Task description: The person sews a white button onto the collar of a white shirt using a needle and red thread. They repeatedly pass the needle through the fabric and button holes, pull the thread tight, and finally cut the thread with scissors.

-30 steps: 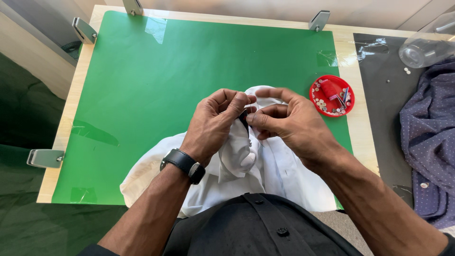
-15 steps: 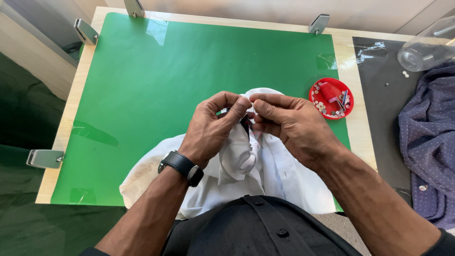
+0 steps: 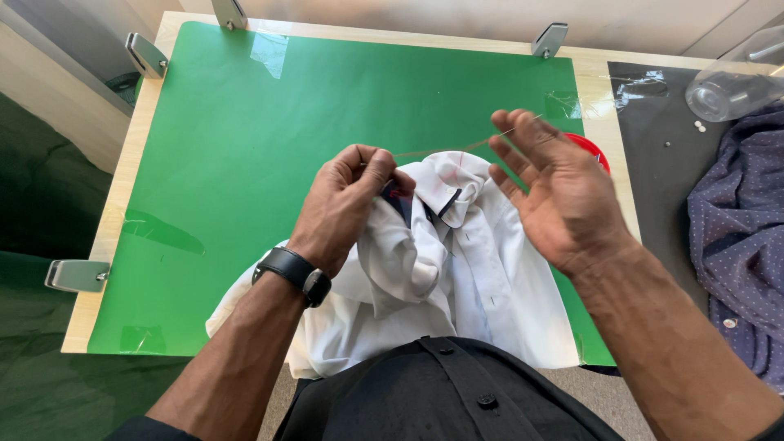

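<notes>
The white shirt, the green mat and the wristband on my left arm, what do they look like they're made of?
White shirt: soft woven cloth, probably cotton or a blend; it creases and bunches where the left hand grips it. Green mat: smooth sheet, likely plastic or coated paper, with glossy patches reflecting light. Wristband: matte black, possibly rubber or leather; cannot tell which.

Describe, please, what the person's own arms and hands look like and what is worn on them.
Both forearms are bare, with no sleeves in view. The left hand has a black watch with a dark band strapped round its wrist. The right hand wears nothing: no watch, glove or ring can be seen. A black buttoned shirt covers the chest.
</notes>
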